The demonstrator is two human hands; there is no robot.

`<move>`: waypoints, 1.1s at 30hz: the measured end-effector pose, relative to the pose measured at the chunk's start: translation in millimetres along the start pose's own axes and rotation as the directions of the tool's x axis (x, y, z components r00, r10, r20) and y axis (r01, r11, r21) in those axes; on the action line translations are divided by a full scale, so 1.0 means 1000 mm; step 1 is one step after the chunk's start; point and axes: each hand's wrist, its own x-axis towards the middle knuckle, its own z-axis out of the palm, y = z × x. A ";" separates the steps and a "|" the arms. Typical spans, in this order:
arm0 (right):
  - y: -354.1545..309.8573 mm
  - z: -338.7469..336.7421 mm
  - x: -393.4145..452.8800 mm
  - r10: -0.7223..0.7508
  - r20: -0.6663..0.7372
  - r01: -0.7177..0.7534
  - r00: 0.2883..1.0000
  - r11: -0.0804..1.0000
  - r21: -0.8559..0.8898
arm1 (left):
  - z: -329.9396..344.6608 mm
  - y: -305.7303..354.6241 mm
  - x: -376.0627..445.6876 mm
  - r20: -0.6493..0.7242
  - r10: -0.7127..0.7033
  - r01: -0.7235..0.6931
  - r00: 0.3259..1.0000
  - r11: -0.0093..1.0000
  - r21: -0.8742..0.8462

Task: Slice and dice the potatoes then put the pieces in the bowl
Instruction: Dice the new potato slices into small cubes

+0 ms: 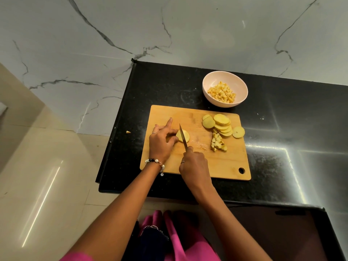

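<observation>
Black desk (273, 129) carries our cutting board (222, 166). We are dicing: our left hand (162, 140) pins potato slices (183, 136), our right hand (194, 164) grips the knife (183, 136). Next, cut crosswise, then fill the bowl (225, 88) at upper right.

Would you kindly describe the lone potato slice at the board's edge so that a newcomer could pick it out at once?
Start at the wooden cutting board on the black counter, then go to its far right edge, beside the overlapping stack of potato slices. The lone potato slice lies flat, apart from the stack, partly overhanging the board's edge. Unlike its neighbours, it is single and shows a small mark at its centre.
</observation>
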 end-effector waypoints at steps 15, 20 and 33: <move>-0.005 0.002 -0.023 -0.057 0.041 0.061 0.997 0.994 -0.089 | 0.004 -0.005 0.001 -0.050 0.046 -0.046 0.998 0.999 0.011; 0.001 -0.007 -0.036 0.044 0.135 -0.039 0.990 0.998 -0.041 | 0.003 -0.003 0.001 -0.032 0.019 -0.018 0.999 0.999 0.026; -0.014 -0.009 -0.003 -0.029 0.013 0.029 1.000 0.998 -0.055 | 0.002 -0.002 0.002 -0.041 -0.013 0.014 0.999 0.999 0.035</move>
